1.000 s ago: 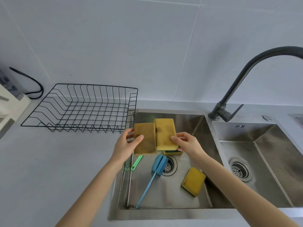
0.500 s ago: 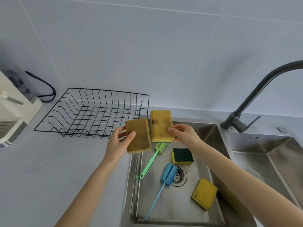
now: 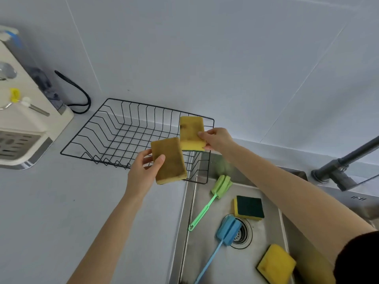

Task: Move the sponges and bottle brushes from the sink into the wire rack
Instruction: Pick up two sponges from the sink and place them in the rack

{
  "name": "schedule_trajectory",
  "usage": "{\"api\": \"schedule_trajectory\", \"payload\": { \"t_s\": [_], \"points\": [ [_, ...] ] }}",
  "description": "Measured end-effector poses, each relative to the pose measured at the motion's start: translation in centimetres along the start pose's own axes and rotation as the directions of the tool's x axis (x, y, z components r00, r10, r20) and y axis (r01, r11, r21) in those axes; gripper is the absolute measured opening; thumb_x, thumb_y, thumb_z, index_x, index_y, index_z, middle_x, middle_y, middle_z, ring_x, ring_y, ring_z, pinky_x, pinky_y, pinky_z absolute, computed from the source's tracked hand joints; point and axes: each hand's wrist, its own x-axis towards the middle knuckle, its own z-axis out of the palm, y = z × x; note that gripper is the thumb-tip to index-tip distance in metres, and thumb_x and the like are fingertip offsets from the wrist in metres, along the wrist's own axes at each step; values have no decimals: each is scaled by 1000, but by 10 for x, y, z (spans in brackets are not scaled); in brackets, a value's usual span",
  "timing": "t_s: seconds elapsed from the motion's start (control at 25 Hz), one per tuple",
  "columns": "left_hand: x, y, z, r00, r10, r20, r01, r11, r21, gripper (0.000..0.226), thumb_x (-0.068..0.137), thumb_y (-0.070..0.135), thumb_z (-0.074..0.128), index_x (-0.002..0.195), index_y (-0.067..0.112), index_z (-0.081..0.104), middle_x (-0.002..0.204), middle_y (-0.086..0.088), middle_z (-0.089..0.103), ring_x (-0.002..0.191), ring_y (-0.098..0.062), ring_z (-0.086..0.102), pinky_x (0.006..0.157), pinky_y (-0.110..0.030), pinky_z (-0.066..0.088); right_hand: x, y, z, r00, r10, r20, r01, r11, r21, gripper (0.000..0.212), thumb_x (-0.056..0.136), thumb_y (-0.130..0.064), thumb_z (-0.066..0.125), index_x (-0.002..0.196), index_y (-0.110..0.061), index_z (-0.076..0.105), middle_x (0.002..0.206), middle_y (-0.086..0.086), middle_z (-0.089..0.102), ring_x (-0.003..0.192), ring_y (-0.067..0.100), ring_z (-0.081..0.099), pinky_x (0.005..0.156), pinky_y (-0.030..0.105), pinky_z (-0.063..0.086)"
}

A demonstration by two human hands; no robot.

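Observation:
My left hand (image 3: 143, 173) grips a worn brownish-yellow sponge (image 3: 169, 160) above the front right corner of the black wire rack (image 3: 114, 132). My right hand (image 3: 217, 139) pinches a second yellow sponge (image 3: 191, 133) over the rack's right side. In the steel sink (image 3: 190, 203) lie a green bottle brush (image 3: 213, 196), a blue bottle brush (image 3: 223, 240) across the drain, a sponge with a dark green top (image 3: 249, 207) and a yellow sponge (image 3: 275, 264) at the front right.
A cream countertop appliance (image 3: 24, 124) with a black cable (image 3: 81, 93) stands left of the rack. A dark faucet (image 3: 344, 169) rises at the right by a second basin. Grey countertop (image 3: 71, 201) spreads in front of the rack.
Both hands have carried their sponges up and left, from above the sink to over the rack's right end. The camera has turned left.

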Motion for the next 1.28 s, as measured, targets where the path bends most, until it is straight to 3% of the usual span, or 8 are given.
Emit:
{"api": "schedule_trajectory", "payload": {
  "t_s": [0.16, 0.32, 0.44, 0.6, 0.8, 1.0, 1.12, 1.28],
  "points": [
    [19, -2, -11, 999, -17, -46, 17, 1000, 5, 41, 81, 33, 61, 119, 22, 50, 112, 0, 57, 101, -20, 57, 89, -38, 49, 29, -5, 25, 1000, -13, -1, 13, 972, -233, 21, 87, -29, 61, 82, -11, 52, 79, 7, 60, 55, 12, 57, 65, 21, 52],
    [30, -4, -15, 998, -35, -47, 34, 999, -12, 37, 82, 33, 61, 116, 24, 51, 111, 0, 58, 98, -18, 58, 84, -35, 50, 45, -10, 45, 996, -86, 39, 93, 808, -582, 33, 89, -24, 55, 111, 0, 51, 104, 18, 60, 89, 29, 64, 60, 29, 48],
    [32, -5, -18, 998, -31, -47, 29, 999, -36, 26, 82, 31, 61, 106, 30, 50, 108, 2, 58, 90, -9, 59, 79, -31, 48, 52, -12, 57, 992, -122, 30, 107, 697, -709, 32, 90, -15, 52, 117, 2, 46, 108, 18, 56, 85, 25, 53, 52, 26, 39],
    [35, -8, -19, 998, -34, -47, 32, 999, -33, 24, 81, 32, 61, 104, 32, 51, 107, 3, 59, 90, -8, 59, 79, -31, 50, 55, -12, 68, 987, -159, 5, 100, 592, -800, 36, 91, -5, 49, 125, 2, 40, 124, 18, 51, 110, 31, 56, 72, 31, 41],
    [39, -6, -19, 999, -18, -30, 17, 1000, -25, 24, 82, 33, 60, 104, 32, 50, 105, 3, 59, 86, -3, 58, 63, -20, 46, 52, -11, 66, 959, -272, 82, 196, 422, -885, 43, 89, -6, 50, 129, -1, 36, 130, 17, 41, 115, 32, 47, 78, 34, 41],
    [42, -6, -18, 1000, -19, -23, 19, 1000, -15, 28, 82, 33, 59, 109, 28, 51, 105, 3, 59, 85, -2, 58, 58, -17, 45, 49, 5, 61, 899, -345, 271, 345, 175, -922, 52, 87, -35, 54, 128, -6, 40, 131, 19, 39, 116, 34, 44, 95, 40, 39],
    [42, -7, -17, 1000, -21, -19, 21, 1000, -11, 32, 82, 33, 59, 112, 26, 51, 108, 1, 59, 86, -5, 58, 60, -19, 46, 47, 13, 63, 906, -292, 305, 361, 164, -918, 66, 82, -39, 62, 131, -4, 35, 130, 22, 39, 112, 35, 49, 96, 38, 39],
    [43, -7, -17, 1000, -20, -12, 20, 1000, -9, 29, 82, 34, 59, 110, 28, 50, 111, 0, 59, 88, -7, 58, 62, -22, 47, 44, 21, 67, 910, -312, 275, 340, 178, -924, 51, 88, -25, 56, 128, 0, 37, 130, 22, 41, 109, 34, 52, 92, 34, 42]
  ]
}}
